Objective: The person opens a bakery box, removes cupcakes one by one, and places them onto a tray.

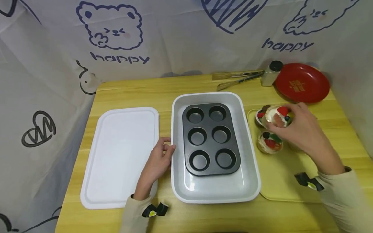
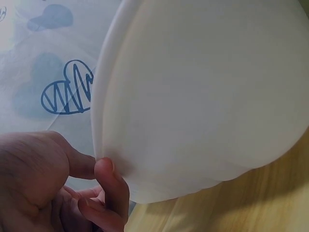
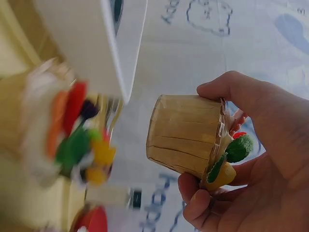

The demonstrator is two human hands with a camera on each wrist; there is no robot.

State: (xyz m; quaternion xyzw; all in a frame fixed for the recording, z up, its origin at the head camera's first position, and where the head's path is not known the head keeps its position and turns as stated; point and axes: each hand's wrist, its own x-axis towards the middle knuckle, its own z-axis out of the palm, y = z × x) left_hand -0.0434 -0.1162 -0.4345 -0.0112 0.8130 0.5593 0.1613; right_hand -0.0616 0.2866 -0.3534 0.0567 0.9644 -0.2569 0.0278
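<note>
My right hand (image 1: 306, 134) holds a fruit-topped cupcake (image 1: 274, 116) up off the yellow board. In the right wrist view, thumb and fingers grip the upper edge of its brown paper cup (image 3: 186, 130), with fruit facing the palm. Two more cupcakes are close by: one (image 1: 270, 143) on the board just below, another (image 1: 258, 119) partly hidden behind the held one. With my left hand (image 1: 157, 160) I pinch the left rim of a white tray (image 1: 215, 189); the left wrist view has thumb and finger at that rim (image 2: 99, 121). Inside the tray lies a dark muffin tin (image 1: 208, 139).
A white lid-like panel (image 1: 122, 158) lies left of the tray. To the right is the yellow board (image 1: 287, 181). Along the back are brushes (image 1: 239, 79), a black-capped shaker (image 1: 271, 73) and a red plate (image 1: 303, 82). A printed cloth (image 1: 175, 38) hangs behind the table.
</note>
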